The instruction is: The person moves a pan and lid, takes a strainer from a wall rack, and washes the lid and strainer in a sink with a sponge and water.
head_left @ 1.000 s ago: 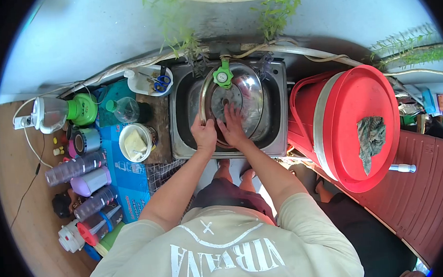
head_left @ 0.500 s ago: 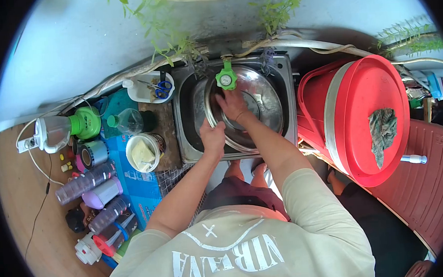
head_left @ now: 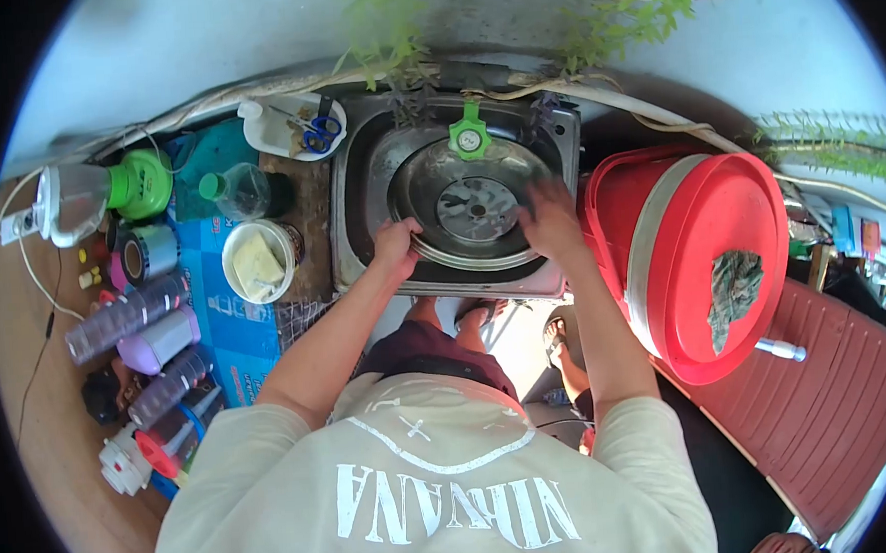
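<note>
A round metal basin (head_left: 415, 183) lies in the steel sink (head_left: 352, 213), below the green tap handle (head_left: 469, 139). My left hand (head_left: 397, 247) grips the basin's near left rim with its fingers closed. Over the right side of the basin is my right hand (head_left: 552, 221), its fingers blurred by motion and partly spread. Whether its fingertips touch the metal cannot be made out.
To the left are a white tray (head_left: 261, 136) with blue scissors (head_left: 321, 134), a green-capped bottle (head_left: 244, 192) and a white tub (head_left: 259, 262). A red lidded bucket (head_left: 683, 264) with a cloth stands right of the sink. Plants hang above.
The basin has gone from tilted to lying flatter. My right hand has moved from inside the basin to its right side; my left hand still holds the rim. The camera view has shifted.
</note>
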`<act>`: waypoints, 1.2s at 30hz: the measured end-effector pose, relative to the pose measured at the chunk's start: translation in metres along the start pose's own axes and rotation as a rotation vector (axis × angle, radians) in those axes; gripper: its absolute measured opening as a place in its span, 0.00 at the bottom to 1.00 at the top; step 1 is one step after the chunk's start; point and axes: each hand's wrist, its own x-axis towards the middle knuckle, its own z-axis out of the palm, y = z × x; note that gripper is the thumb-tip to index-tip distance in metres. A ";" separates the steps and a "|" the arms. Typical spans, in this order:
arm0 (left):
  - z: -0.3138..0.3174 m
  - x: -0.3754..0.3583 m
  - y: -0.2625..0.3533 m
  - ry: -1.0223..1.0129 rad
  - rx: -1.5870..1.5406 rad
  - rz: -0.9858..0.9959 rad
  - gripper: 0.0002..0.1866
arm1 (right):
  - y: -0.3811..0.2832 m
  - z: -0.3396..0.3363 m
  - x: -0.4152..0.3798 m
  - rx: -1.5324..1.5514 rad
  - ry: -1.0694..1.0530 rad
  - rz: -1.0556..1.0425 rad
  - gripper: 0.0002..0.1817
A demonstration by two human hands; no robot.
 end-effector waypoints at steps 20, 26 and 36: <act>-0.009 0.026 -0.035 0.038 1.555 0.576 0.30 | -0.048 0.006 -0.043 1.092 0.572 0.605 0.13; 0.037 0.054 -0.038 -0.230 2.011 0.980 0.33 | -0.067 0.011 -0.048 0.930 0.676 0.549 0.12; 0.058 0.078 0.016 -0.594 2.206 0.932 0.29 | -0.079 0.023 -0.045 1.168 0.791 0.745 0.12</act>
